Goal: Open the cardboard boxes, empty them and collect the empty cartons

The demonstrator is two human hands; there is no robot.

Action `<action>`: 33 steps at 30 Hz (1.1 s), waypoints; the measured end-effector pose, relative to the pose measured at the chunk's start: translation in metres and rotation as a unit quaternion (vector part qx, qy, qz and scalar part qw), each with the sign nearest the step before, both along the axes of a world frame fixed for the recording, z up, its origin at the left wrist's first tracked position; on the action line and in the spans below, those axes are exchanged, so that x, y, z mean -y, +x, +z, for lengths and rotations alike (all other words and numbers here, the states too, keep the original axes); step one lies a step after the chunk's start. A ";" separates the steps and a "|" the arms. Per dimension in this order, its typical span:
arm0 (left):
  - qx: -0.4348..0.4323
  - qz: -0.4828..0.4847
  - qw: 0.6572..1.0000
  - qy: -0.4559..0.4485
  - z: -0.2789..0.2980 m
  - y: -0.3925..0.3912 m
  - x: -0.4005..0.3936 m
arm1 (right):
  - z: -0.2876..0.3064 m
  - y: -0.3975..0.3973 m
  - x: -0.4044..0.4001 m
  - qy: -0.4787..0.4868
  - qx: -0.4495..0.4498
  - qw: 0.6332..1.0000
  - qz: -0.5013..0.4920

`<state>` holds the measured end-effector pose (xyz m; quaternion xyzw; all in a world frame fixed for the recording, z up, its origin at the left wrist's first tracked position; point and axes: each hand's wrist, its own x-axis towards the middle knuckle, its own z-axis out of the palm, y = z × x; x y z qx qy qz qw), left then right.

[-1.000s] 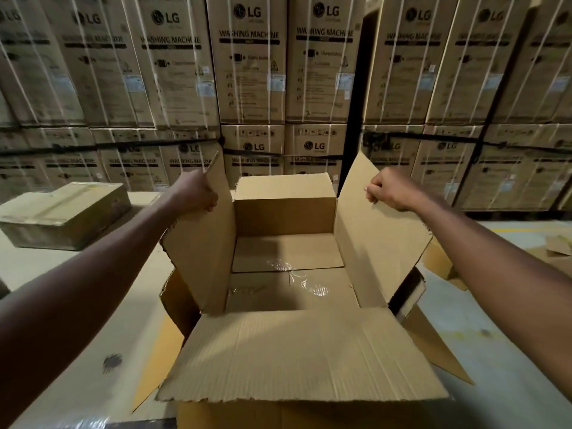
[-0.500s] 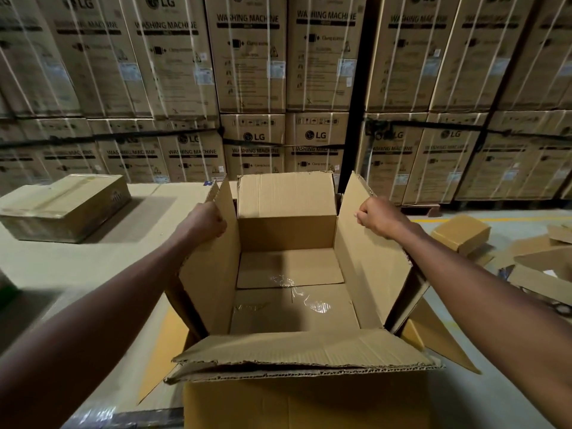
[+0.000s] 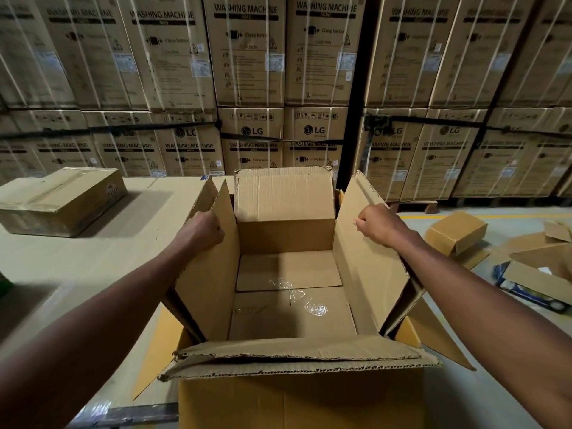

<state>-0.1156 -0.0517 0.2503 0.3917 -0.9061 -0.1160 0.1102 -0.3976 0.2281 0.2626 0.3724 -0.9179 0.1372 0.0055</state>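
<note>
Both the left hand (image 3: pixel 204 230) and right hand (image 3: pixel 379 226), fingers clamped on the side flaps, have lowered the open cardboard box (image 3: pixel 294 305) against the bench (image 3: pixel 93 267), its inside showing bare, ready for collecting.

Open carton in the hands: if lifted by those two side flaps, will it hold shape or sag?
The open carton looks empty, so probably light. Left hand and right hand grip thin side flaps that would likely bend at the creases. The frayed near flap suggests softened board, so expect some sag.
</note>
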 end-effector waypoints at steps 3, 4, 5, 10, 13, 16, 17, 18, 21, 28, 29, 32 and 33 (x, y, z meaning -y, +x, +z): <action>0.004 0.003 0.999 -0.039 0.004 0.005 -0.001 | 0.000 0.003 -0.001 0.017 -0.053 0.998 0.007; 0.001 -0.003 0.998 -0.063 0.005 0.006 -0.001 | 0.001 0.005 -0.001 0.036 -0.092 0.995 0.011; 0.000 -0.011 0.996 -0.089 0.006 0.007 -0.002 | 0.002 0.006 0.000 0.062 -0.137 0.989 0.015; 0.032 -0.045 0.975 -0.217 0.010 0.006 -0.001 | 0.003 0.013 0.002 0.133 -0.250 0.959 0.023; 0.031 -0.046 0.974 -0.221 0.008 0.008 -0.001 | 0.006 0.020 -0.001 0.161 -0.246 0.956 0.002; 0.034 -0.032 0.976 -0.211 0.005 0.011 -0.002 | 0.003 0.019 -0.008 0.183 -0.226 0.957 -0.022; 0.036 -0.026 0.978 -0.205 0.005 0.012 -0.002 | 0.001 0.017 -0.011 0.183 -0.223 0.957 -0.026; 0.037 -0.022 0.979 -0.199 0.004 0.015 -0.002 | 0.000 0.015 -0.013 0.179 -0.220 0.959 -0.027; 0.037 -0.015 0.982 -0.187 0.001 0.022 -0.003 | -0.004 0.015 -0.019 0.171 -0.221 0.960 -0.025; 0.019 -0.018 0.981 -0.191 0.000 0.027 -0.009 | -0.005 0.027 -0.021 0.135 -0.212 0.968 -0.003; 0.013 -0.020 0.980 -0.196 0.001 0.028 -0.012 | -0.005 0.028 -0.021 0.123 -0.213 0.969 0.002; -0.005 -0.027 0.978 -0.208 0.008 0.032 -0.022 | -0.003 0.031 -0.021 0.091 -0.213 0.973 0.014; -0.014 -0.026 0.977 -0.210 0.012 0.034 -0.026 | -0.003 0.032 -0.021 0.077 -0.213 0.974 0.019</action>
